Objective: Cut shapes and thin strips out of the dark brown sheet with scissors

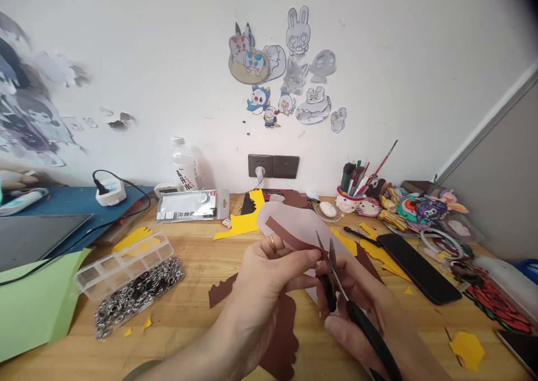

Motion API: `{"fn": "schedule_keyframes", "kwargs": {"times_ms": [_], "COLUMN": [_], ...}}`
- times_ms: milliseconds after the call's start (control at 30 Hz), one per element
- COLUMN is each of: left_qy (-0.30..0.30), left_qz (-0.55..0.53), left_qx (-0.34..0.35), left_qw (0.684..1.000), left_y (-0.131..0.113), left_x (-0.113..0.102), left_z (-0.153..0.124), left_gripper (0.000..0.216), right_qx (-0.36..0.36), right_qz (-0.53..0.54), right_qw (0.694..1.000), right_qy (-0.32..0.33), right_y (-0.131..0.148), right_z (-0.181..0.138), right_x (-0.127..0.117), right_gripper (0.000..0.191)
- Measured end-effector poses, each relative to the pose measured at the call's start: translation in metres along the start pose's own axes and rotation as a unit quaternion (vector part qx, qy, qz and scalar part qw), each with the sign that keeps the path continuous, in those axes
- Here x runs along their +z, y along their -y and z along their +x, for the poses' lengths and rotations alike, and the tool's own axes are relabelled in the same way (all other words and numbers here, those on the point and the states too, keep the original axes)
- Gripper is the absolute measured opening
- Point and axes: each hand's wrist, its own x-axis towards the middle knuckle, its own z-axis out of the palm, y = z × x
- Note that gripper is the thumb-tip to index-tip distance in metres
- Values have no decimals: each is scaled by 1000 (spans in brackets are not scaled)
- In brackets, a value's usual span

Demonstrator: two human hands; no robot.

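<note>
My left hand (269,274) pinches a narrow strip of brown paper (290,236) between thumb and fingers, above the wooden desk (197,291). My right hand (357,308) grips black-handled scissors (336,280), their blades apart at the strip's right end. A pale pink sheet (294,219) lies just behind the strip. More brown paper pieces (277,342) rest on the desk under my hands.
A clear compartment box of metal rings (130,277) and green paper (33,302) sit at left. Yellow scraps (239,224), a black phone (420,266), a pen cup (351,193) and colourful cut-outs (420,210) lie at right. A bottle (185,165) stands by the wall.
</note>
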Motion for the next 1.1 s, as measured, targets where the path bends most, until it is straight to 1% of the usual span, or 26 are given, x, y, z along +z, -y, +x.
{"fn": "schedule_keyframes", "kwargs": {"times_ms": [133, 300, 400, 567, 700, 833, 1100], "left_qy": [-1, 7, 1, 1, 0, -5, 0], "left_qz": [-5, -15, -22, -28, -32, -29, 6], "left_qx": [-9, -13, -15, -20, -19, -23, -19], "left_qw": [1000, 1000, 1000, 999, 999, 999, 1000], "left_y": [0, 0, 1, 1, 0, 0, -2], "left_x": [1, 0, -1, 1, 1, 1, -1], "left_z": [-1, -1, -1, -1, -1, -1, -1], "left_gripper": [10, 9, 8, 9, 11, 11, 7], "right_qx": [17, 25, 30, 17, 28, 19, 28], "right_qz": [-22, 12, 16, 39, 35, 21, 11], "right_qw": [1000, 999, 999, 999, 998, 999, 998], "right_qy": [-9, -22, -24, -31, -37, -37, -51], "right_y": [4, 4, 4, 2, 1, 1, 0], "right_z": [3, 3, 4, 4, 4, 3, 2], "right_x": [-1, 1, 2, 2, 1, 0, -1], "right_gripper": [26, 23, 24, 24, 25, 20, 19]}}
